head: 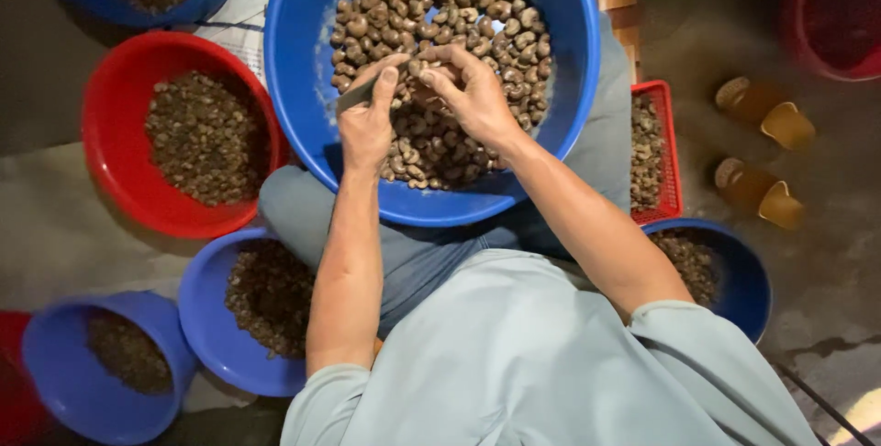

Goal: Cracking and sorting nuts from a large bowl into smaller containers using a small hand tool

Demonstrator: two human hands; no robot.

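Large blue basin [307,61] on lap, half full of brown cashew nuts [440,5], tilted toward body. Red basin [110,106] to left with darker shelled pieces; smaller blue bowl [206,308] below it, blue bucket [64,354] at lower left, another blue bowl [748,281] at right, red slatted crate [665,143] beside right knee, all holding nut matter. Two amber cups [766,120] on concrete floor at right. Left hand [367,120] closed around small dark blade tool [353,95], thumb pressed along it. Right hand [468,88] pinched shut on single nut [418,68], fingertips touching tool tip, both over nut pile near basin centre. Risks, as judged: blade so close to right fingertips could slip off hard shell and nick them; nut might pop from pinch back into pile; basin resting on lap only, could tip and spill if knees shift
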